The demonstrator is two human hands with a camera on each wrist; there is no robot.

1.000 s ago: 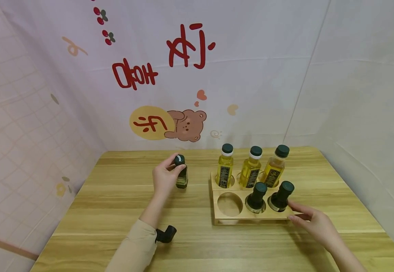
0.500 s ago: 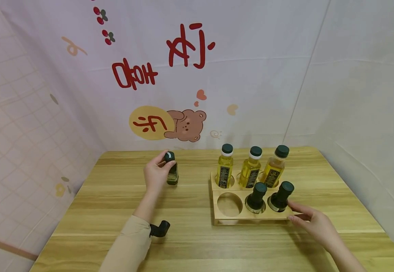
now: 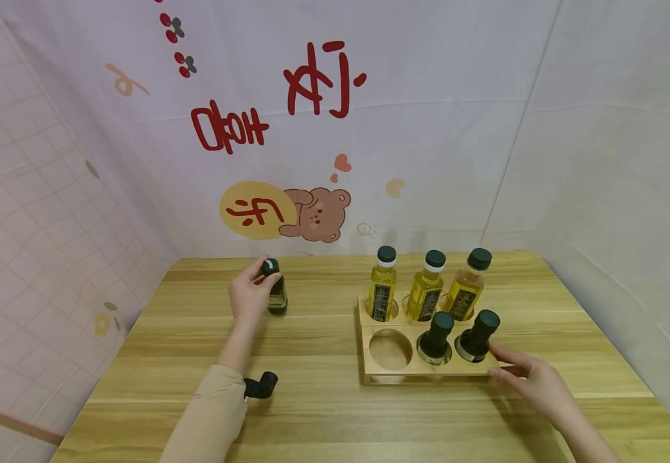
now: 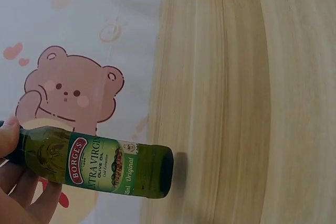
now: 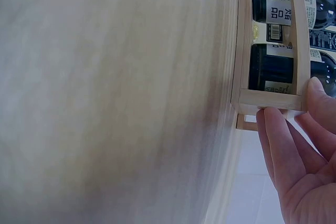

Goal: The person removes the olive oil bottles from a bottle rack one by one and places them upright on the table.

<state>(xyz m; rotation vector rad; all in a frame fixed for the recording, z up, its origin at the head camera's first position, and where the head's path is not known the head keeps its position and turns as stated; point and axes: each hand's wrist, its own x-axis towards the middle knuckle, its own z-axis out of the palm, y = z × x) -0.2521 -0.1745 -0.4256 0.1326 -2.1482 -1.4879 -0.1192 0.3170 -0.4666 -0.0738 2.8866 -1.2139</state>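
My left hand (image 3: 247, 297) pinches a small green glass olive oil bottle (image 3: 278, 300) by its dark-capped neck. The bottle hangs upright at the table's left back; whether its base touches the wood, I cannot tell. In the left wrist view its green label (image 4: 102, 163) faces the camera. At the right end of a two-tier wooden bottle rack (image 3: 416, 369), my right hand (image 3: 537, 387) holds the front corner, thumb in front and fingers against the end panel. Three bottles of yellow oil (image 3: 425, 292) stand in its back row. Two dark bottles (image 3: 436, 339) fill front holes.
The front row's left hole (image 3: 391, 349) holds no bottle. A printed cloth (image 3: 445, 128) hangs behind the wood-grain table (image 3: 335, 418), with more cloth along both sides. A black camera mount (image 3: 261, 386) sticks out from my left wrist.
My left hand has carried the olive oil bottle leftward, farther from the rack. The right hand and the rack have stayed where they were.
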